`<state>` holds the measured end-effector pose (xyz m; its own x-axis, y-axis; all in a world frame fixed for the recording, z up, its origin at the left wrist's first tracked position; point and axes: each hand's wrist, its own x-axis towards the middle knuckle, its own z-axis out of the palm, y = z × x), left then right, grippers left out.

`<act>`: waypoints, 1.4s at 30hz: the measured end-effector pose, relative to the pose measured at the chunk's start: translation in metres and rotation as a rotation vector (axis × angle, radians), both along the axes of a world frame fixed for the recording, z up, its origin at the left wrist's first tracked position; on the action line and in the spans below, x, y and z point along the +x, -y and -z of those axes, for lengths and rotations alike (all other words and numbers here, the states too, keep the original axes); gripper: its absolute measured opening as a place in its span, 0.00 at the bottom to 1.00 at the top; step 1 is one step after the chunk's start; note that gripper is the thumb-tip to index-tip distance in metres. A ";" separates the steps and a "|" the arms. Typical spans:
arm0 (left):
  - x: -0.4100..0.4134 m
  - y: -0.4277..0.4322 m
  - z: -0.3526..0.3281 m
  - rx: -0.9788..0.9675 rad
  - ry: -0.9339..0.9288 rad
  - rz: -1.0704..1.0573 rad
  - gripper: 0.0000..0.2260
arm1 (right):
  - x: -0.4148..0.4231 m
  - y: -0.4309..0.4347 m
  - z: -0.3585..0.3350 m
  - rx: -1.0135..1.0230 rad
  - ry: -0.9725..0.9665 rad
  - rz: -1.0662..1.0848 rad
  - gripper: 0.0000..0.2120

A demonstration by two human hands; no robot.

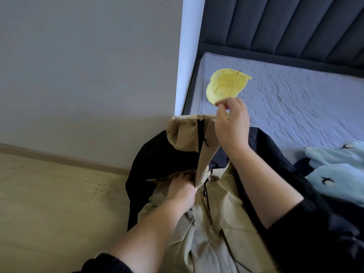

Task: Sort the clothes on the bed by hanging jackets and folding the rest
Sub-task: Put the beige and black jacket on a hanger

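A beige and black jacket (197, 223) hangs in front of me at the bed's near left corner, its hood and collar held up. My left hand (182, 189) grips the front edge by the zipper, low at the chest. Higher up, my right hand (232, 125) pinches the top of the collar flap, pulling it taut between the two hands. A yellow cap (224, 85) lies on the mattress just beyond my right hand. Light blue garments (338, 174) with small bird prints lie at the right edge of the bed.
The grey quilted mattress (295, 99) stretches to the right, with a dark padded headboard (285, 26) behind it. A grey wall (88, 66) and a white corner strip (187, 56) stand to the left. Light wood floor (59, 203) lies at lower left.
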<state>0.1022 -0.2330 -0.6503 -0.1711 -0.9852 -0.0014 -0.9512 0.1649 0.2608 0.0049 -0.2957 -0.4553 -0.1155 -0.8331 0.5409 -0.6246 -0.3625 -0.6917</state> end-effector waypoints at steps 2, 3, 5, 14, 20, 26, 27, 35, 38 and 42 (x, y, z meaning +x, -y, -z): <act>-0.002 0.000 0.004 0.028 0.031 0.013 0.21 | 0.007 0.018 -0.012 0.110 -0.126 -0.108 0.11; -0.002 0.000 0.005 0.034 0.051 0.022 0.21 | 0.012 0.026 -0.016 0.198 -0.217 -0.187 0.12; -0.001 -0.001 0.004 0.016 0.095 0.044 0.21 | 0.021 0.036 -0.018 0.389 -0.448 -0.373 0.12; 0.045 -0.018 -0.029 -0.396 -0.170 0.144 0.17 | 0.030 0.042 -0.008 0.623 -0.613 -0.602 0.10; 0.070 0.009 -0.067 -0.627 -0.366 -0.312 0.12 | 0.027 0.037 0.004 0.460 -0.456 -0.496 0.10; 0.075 0.043 -0.095 -0.118 -0.410 -0.305 0.30 | 0.031 0.035 -0.026 0.283 -0.145 -0.422 0.14; 0.076 0.047 -0.099 -0.083 -0.430 -0.311 0.31 | 0.032 0.034 -0.032 0.264 -0.140 -0.423 0.14; 0.075 0.044 -0.148 -0.073 -0.727 -0.314 0.13 | 0.026 0.019 -0.088 0.164 0.092 -0.336 0.14; 0.074 0.040 -0.188 -0.273 -0.488 -0.373 0.10 | 0.023 0.011 -0.120 0.087 0.139 -0.288 0.13; 0.078 0.024 -0.248 -0.492 -0.368 -0.416 0.04 | 0.026 -0.010 -0.168 -0.014 0.209 -0.273 0.11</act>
<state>0.1799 -0.2569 -0.4025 0.3119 -0.8407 0.4426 -0.8258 -0.0096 0.5638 0.0312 -0.2853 -0.2878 0.0009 -0.8414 0.5404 -0.3483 -0.5068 -0.7886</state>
